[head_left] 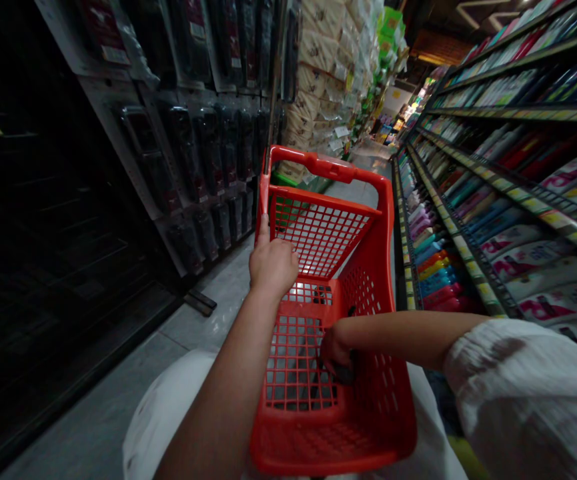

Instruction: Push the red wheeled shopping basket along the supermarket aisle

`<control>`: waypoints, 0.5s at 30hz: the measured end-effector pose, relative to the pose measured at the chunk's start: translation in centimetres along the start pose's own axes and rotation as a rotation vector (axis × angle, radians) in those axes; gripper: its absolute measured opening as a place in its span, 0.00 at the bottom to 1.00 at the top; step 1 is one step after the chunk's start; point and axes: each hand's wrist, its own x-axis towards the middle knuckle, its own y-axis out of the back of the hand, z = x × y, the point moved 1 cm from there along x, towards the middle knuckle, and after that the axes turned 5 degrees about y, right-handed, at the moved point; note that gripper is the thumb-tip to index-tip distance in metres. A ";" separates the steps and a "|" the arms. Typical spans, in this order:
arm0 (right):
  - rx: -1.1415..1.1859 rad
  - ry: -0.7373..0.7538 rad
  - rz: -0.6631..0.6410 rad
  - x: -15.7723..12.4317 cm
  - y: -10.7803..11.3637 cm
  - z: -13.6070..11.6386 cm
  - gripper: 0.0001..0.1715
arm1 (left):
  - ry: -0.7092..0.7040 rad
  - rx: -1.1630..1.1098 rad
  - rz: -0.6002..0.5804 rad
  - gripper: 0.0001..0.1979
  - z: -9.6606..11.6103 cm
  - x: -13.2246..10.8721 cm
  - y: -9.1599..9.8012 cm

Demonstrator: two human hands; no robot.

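Note:
A red plastic shopping basket point(333, 433) with grid sides and a raised handle frame fills the lower middle of the view. My left hand point(274, 261) grips its left rim, the index finger stretched along the edge and the other fingers curled. Down inside the basket, near its right wall, is my right hand point(337, 348), its fingers curled around a dark object point(344, 372) that I cannot make out. The grid bottom shows around that hand.
Dark packaged goods point(183, 147) hang on a rack at the left. Stacked beige packs point(318, 80) stand ahead. Shelves point(513, 180) of bottles and packages run along the right. A grey tiled floor point(218, 327) shows beside the basket, and the aisle continues ahead.

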 end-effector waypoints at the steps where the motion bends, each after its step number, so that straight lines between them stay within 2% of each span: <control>1: -0.031 -0.019 -0.043 0.0 -0.2 -0.6 0.18 | 0.003 -0.001 0.000 0.16 0.0 0.0 0.0; 3: -0.112 -0.062 -0.043 -0.8 0.1 -1.3 0.21 | 0.009 -0.002 0.004 0.16 0.0 0.0 0.0; 6: -0.220 -0.153 0.095 -3.8 2.4 -0.8 0.25 | 0.010 -0.002 0.012 0.16 0.0 0.1 0.0; 9: -0.313 -0.290 0.268 -8.4 5.4 1.5 0.26 | -0.002 0.002 0.013 0.17 0.0 0.1 0.0; 10: -0.358 -0.375 0.351 -10.0 6.3 2.5 0.23 | -0.004 0.001 0.014 0.17 -0.1 0.1 0.0; 11: -0.418 -0.525 0.478 -11.6 6.9 3.5 0.19 | -0.002 -0.002 0.013 0.17 -0.1 0.1 0.0; 13: -0.469 -0.645 0.558 -13.8 7.4 5.4 0.15 | 0.006 -0.011 0.013 0.16 -0.1 0.1 0.0; 15: -0.514 -0.668 0.639 -14.9 7.1 7.0 0.17 | 0.008 -0.016 0.014 0.16 -0.1 0.1 0.0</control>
